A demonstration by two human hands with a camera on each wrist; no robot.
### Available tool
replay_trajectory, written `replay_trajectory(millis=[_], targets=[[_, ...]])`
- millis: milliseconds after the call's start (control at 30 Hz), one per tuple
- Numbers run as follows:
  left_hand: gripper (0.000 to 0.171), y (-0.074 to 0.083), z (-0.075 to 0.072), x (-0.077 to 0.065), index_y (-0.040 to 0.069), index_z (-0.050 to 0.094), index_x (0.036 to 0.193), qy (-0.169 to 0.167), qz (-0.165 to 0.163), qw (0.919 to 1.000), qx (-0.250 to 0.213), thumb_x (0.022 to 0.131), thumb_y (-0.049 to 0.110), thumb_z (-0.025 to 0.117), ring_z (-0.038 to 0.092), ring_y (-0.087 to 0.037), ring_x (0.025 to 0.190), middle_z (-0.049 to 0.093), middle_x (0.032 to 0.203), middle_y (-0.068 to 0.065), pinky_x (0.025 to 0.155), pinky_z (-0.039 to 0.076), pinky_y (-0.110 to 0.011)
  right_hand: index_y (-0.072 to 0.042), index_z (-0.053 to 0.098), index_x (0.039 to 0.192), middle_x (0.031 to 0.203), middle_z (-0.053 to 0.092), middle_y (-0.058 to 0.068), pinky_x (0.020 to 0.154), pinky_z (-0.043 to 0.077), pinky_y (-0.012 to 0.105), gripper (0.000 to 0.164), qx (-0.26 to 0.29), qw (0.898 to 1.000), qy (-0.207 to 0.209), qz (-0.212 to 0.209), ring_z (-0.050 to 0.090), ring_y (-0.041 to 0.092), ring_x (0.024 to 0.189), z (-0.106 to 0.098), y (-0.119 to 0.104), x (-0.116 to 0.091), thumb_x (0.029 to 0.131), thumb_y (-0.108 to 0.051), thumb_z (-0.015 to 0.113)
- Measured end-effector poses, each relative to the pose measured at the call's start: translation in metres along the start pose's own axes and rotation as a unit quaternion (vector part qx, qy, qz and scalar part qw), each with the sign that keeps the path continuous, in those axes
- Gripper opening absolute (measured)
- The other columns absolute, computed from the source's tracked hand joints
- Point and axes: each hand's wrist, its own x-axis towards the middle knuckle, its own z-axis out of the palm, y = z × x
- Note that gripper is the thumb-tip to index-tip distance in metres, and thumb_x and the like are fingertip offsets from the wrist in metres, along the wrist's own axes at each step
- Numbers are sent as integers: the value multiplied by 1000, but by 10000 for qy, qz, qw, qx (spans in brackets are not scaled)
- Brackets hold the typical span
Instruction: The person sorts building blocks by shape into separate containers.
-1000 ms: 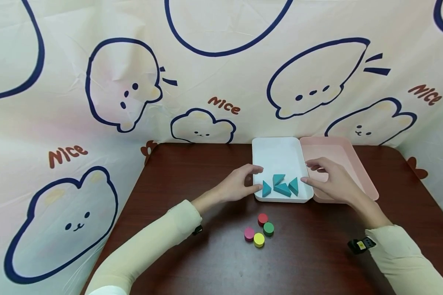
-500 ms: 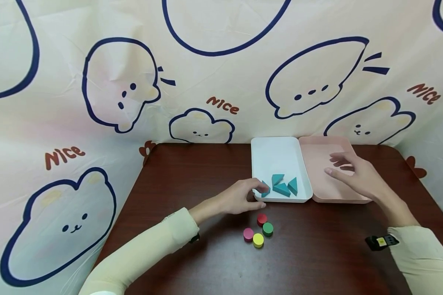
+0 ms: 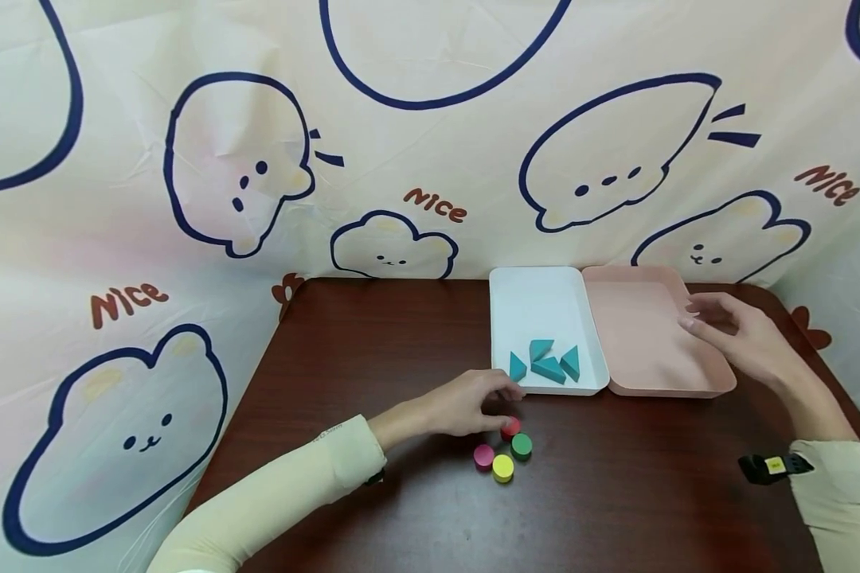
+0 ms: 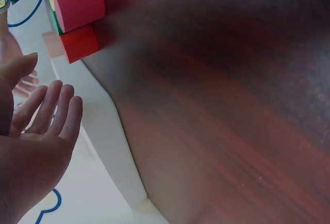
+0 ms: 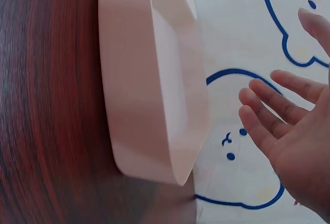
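Pale cloth printed with blue cartoon outlines point(image 3: 401, 159) hangs behind a dark wooden table point(image 3: 373, 334). From the left comes the left hand point(image 3: 466, 404), its fingers loosely bent and close together, thumb held apart, pinching nothing. It has just dropped from the white tray's side, so the work seems to turn from the trays to the round blocks. Those lie before the trays: magenta block point(image 3: 483, 456), yellow block point(image 3: 503, 469), red block point(image 3: 512, 430) just under the thumb tip in the head view, and green block point(image 3: 521, 446). Behind them, the white tray point(image 3: 541, 306) holds four teal triangular blocks point(image 3: 549, 370) near its front. Touching its right side is the pink tray point(image 3: 631, 318). Farthest right, the right hand point(image 3: 748, 338) has moved away from between the trays, fingers slightly spread, palm bare; it appears to be letting the trays be.
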Motion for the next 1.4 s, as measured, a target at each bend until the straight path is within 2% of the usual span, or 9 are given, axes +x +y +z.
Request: replay_trajectory(millis=[133, 267, 333, 400, 467, 533, 867, 1133, 1400], targets=[[43, -1, 4, -1, 5, 65, 140, -16, -24, 9998, 177, 101, 21, 76, 65, -13, 117, 69, 130, -5, 103, 53, -26, -4, 44, 156, 147, 51, 29, 77, 41, 18, 75, 28, 9999, 52, 90, 50, 45, 127, -4, 13, 2, 103, -53, 65], [41, -2, 8, -2, 6, 66, 139, -21, -31, 9996, 288, 101, 20, 75, 64, -14, 111, 67, 128, -3, 99, 53, -24, -3, 43, 155, 147, 52, 29, 73, 40, 10, 76, 27, 9999, 78, 144, 52, 31, 120, -6, 24, 3, 102, -51, 67], [40, -3, 9, -2, 6, 66, 138, -21, -31, 9996, 283, 101, 19, 75, 64, -13, 109, 67, 127, -3, 98, 54, -23, -2, 41, 156, 149, 50, 29, 81, 51, 22, 76, 45, 9998, 77, 197, 51, 33, 122, -7, 29, 4, 103, -51, 66], [40, -4, 10, -2, 6, 67, 137, -22, -45, 9997, 250, 101, 18, 75, 64, -13, 110, 67, 126, -3, 98, 53, -22, -1, 39, 158, 151, 47, 30, 92, 56, 44, 77, 99, 9996, 97, 262, 49, 40, 126, -6, 34, 5, 104, -51, 64], [39, -5, 11, -2, 6, 67, 137, -19, -46, 9997, 238, 101, 18, 75, 65, -12, 111, 68, 126, -3, 98, 53, -21, 0, 37, 159, 153, 45, 32, 97, 49, 68, 79, 203, 9992, 85, 337, 44, 50, 132, -4, 39, 5, 105, -52, 62], [38, -7, 13, -1, 7, 68, 136, -19, -46, 9997, 256, 100, 17, 75, 65, -11, 110, 68, 125, -1, 98, 53, -20, 2, 35, 160, 154, 42, 34, 99, 40, 79, 81, 296, 9987, 69, 403, 41, 54, 134, -2, 45, 6, 105, -51, 61], [33, -9, 19, -1, 6, 70, 131, -16, -92, 9999, 118, 100, 16, 76, 66, -9, 108, 68, 121, -1, 96, 53, -19, 4, 36, 159, 152, 44, 35, 92, 45, 70, 81, 334, 9978, 157, 557, 43, 51, 131, 8, 63, 6, 106, -52, 59], [30, -8, 21, 1, 7, 70, 128, -84, -58, 9999, 98, 99, 14, 75, 64, -10, 103, 68, 117, 2, 93, 53, -19, 5, 32, 160, 154, 38, 38, 101, 35, 82, 84, 569, 9955, 68, 759, 38, 57, 134, 11, 67, 6, 106, -55, 56], [28, -10, 24, 1, 9, 71, 126, -90, -58, 9998, 144, 99, 15, 76, 62, -8, 100, 68, 119, 4, 90, 53, -17, 6, 22, 164, 160, 27, 41, 105, 30, 84, 90, 1050, 9876, -327, 1122, 35, 61, 138, 10, 72, 7, 108, -61, 46]])
